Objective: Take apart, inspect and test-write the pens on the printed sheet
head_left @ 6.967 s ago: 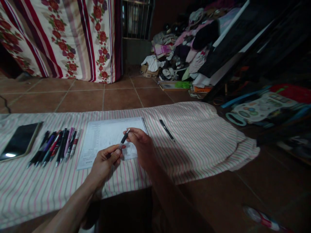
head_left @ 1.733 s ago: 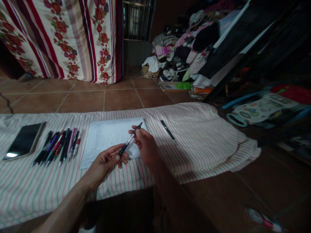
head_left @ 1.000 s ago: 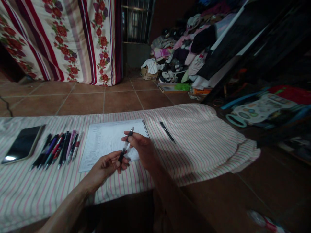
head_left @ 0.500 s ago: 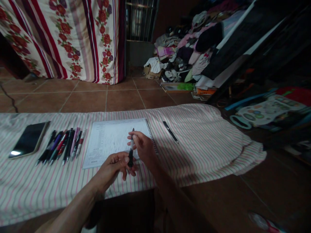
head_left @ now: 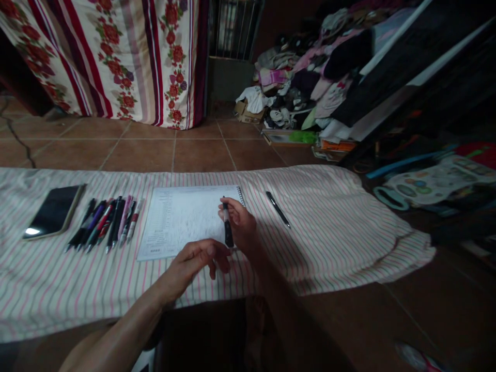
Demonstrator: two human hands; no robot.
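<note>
My right hand pinches a dark pen and holds it nearly upright over the right edge of a spiral notebook, which lies open on a pink-striped cloth. My left hand hovers just below the pen with its fingers loosely curled and holds nothing. Several pens lie in a row left of the notebook. One black pen lies alone to the right.
A phone lies face up at the far left of the cloth. Beyond are brown floor tiles, a floral striped curtain, a heap of clothes and toys on the right.
My left hand has let go of the pen. My right hand has swung it from a slant to nearly upright. The view has shifted slightly right.
</note>
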